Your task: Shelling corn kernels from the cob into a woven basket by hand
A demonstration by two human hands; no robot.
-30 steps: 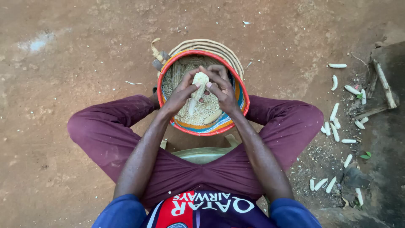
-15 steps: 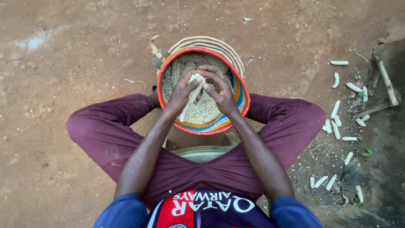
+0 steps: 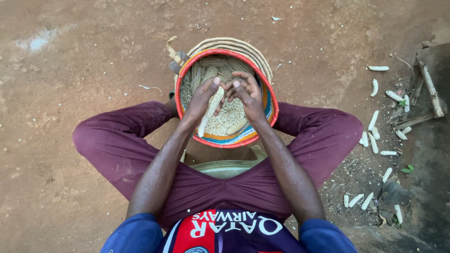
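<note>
I sit cross-legged on bare earth with a round woven basket (image 3: pixel 265 122), rimmed in red with orange and blue bands, between my knees. Loose pale maize kernels and several whole cobs fill it. My left hand (image 3: pixel 202 99) grips a pale maize cob (image 3: pixel 209 112) that slants down toward the basket's near side. My right hand (image 3: pixel 248 96) presses against the cob's upper end, thumb and fingers curled over it, above the kernels.
A second woven basket (image 3: pixel 243 48) lies under the first, its rim showing at the far side. Several bare white cobs (image 3: pixel 373 143) lie scattered on the ground to my right, near sticks (image 3: pixel 430 89) and debris. A pale seat edge (image 3: pixel 225 167) shows below my legs.
Both hands have shifted on the cob over the basket; the cob now slants lower on the left, with more of its length showing below my left hand.
</note>
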